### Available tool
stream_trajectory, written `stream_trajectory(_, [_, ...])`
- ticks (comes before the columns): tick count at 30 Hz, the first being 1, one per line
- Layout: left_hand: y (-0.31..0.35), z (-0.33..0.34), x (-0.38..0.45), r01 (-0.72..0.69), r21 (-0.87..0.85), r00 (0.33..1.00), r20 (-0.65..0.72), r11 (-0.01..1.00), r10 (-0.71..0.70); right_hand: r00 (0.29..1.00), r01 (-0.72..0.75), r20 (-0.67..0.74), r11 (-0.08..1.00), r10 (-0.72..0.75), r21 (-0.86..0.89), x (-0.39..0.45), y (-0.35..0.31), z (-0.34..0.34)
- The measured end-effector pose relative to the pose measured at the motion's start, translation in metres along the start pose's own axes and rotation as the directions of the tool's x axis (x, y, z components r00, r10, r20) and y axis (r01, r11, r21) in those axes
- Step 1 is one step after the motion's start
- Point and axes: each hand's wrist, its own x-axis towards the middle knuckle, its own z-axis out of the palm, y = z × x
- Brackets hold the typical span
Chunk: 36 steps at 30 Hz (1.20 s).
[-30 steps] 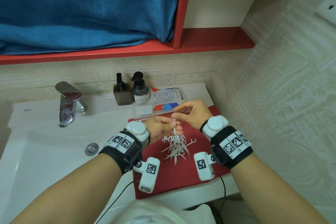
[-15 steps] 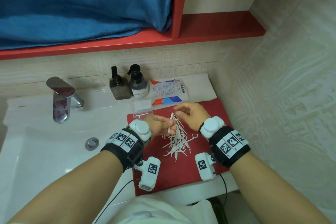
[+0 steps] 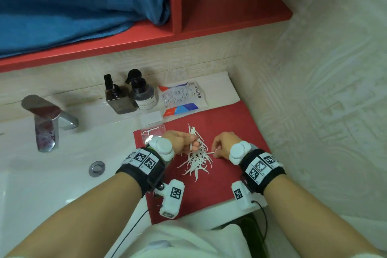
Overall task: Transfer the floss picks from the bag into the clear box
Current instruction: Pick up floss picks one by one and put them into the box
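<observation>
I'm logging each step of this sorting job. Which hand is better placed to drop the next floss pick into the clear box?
Left, probably. The left hand grips some floss picks and sits right beside the clear box. The right hand pinches one pick on the pile's far side, away from the box.

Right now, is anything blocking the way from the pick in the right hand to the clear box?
Yes: the left hand, gripping floss picks, sits between the right hand and the clear box, partly covering its near edge.
</observation>
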Motion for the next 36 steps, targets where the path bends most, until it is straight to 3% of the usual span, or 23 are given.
stream_trajectory(10, [-0.005, 0.004, 0.000, 0.004, 0.022, 1.000, -0.011, 1.000, -0.004, 0.994, 0.067, -0.084, 0.997, -0.069, -0.024, -0.004, 0.008, -0.018])
stream_trajectory(18, [-0.015, 0.009, 0.003, -0.206, 0.175, 0.957, -0.168, 0.963, 0.235, 0.987, 0.128, -0.117, 0.983, -0.113, 0.131, -0.011, -0.015, -0.025])
stream_trajectory(22, [-0.018, 0.008, 0.001, -0.259, 0.311, 0.952, -0.081, 0.915, 0.297, 0.985, 0.159, -0.108, 0.951, -0.135, 0.264, -0.008, -0.017, -0.016])
stream_trajectory(26, [-0.021, 0.009, -0.003, -0.242, 0.287, 0.969, 0.023, 0.927, 0.246, 0.983, 0.169, -0.134, 0.897, -0.124, 0.408, -0.005, -0.014, -0.006])
stream_trajectory(31, [-0.030, 0.006, 0.001, -0.182, 0.265, 0.983, 0.060, 0.947, 0.172, 0.991, 0.102, -0.134, 0.682, -0.006, 0.724, 0.000, -0.012, 0.010])
stream_trajectory(36, [-0.038, 0.011, 0.004, -0.116, 0.176, 0.993, -0.008, 0.977, 0.119, 0.983, 0.087, -0.172, 0.655, 0.067, 0.751, 0.013, -0.008, 0.026])
